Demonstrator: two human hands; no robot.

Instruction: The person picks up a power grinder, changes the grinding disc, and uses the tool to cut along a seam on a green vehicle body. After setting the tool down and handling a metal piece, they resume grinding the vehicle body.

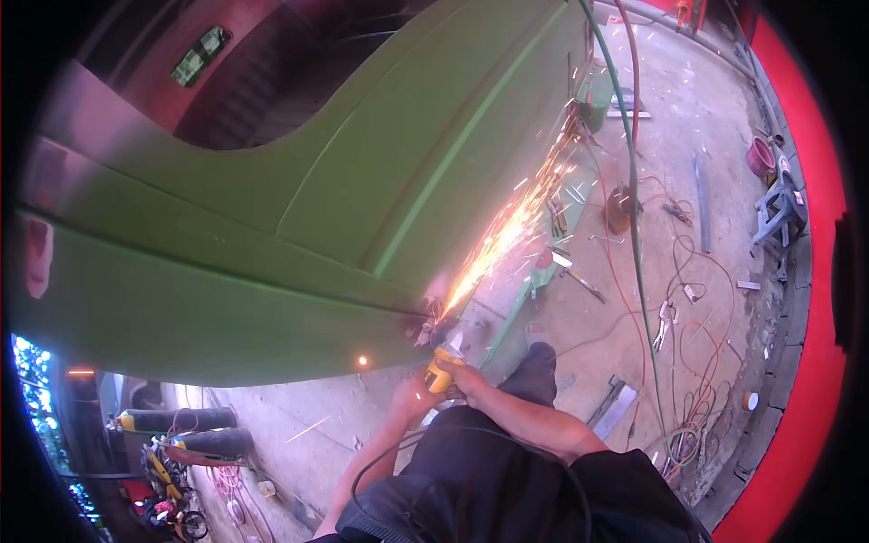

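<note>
**Tally of items by kind, head view**

Hands: 2, 1 left hand [410, 398] and 1 right hand [458, 376]. Yellow grinder [439, 375]: 1. Green vehicle body [272, 235]: 1. Spark stream [507, 237]: 1. Dark cylinders [186, 419]: 2, side by side. Green hose [632, 172]: 1. Pink bucket [760, 157]: 1. Grey stand [778, 214]: 1. Long flat bar [702, 201]: 1. Floor cables [685, 443]: tangled, count unreadable. Red wall [819, 163]: 1.

Grinder [438, 376] at panel [362, 217] edge, cylinders [186, 419] left, cables [690, 436] right on floor [602, 353]
</note>
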